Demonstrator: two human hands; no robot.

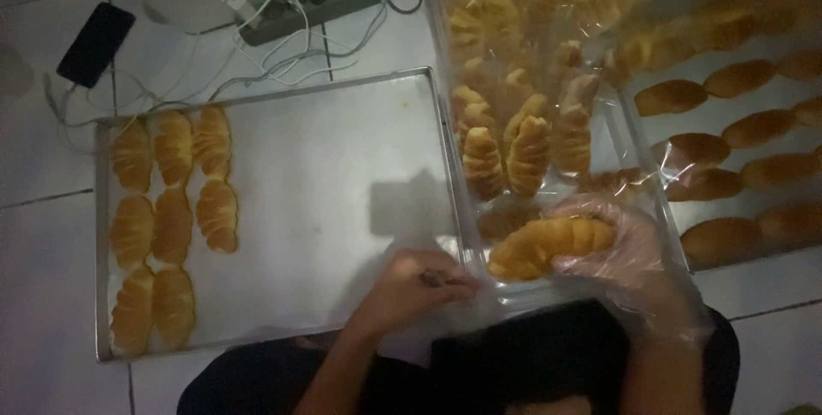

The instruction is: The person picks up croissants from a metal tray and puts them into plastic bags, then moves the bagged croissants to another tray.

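Far left, on the white tiled floor [51, 209], a black slab-shaped phone [95, 43] is lying on its charging lead, with a grey multi-socket power strip [312, 5] and tangled white cables beyond it. Next, a large rectangular bare-metal baking tray [342, 167] is holding eight golden ridged crescent-shaped bread rolls [171, 222] bunched along its left edge; the rest of its surface is showing bare metal. At the tray's near right corner, the bare left hand [419, 288] is pinching the mouth of a thin clear plastic bag [488, 299], fingers closed on the film. Just right of it, the right hand [629, 252], wearing a loose transparent plastic glove, is curling around one golden ridged roll [548, 245], fingers wrapping its right end and holding it at the bag's opening. Behind, a heap of clear-bagged rolls [522, 98] is standing packed. Far right, a second metal tray [676, 248] is carrying rows of smooth brown oblong buns [753, 128] partly under plastic film. By these counts, many rolls appear bagged already, with eight waiting unwrapped.
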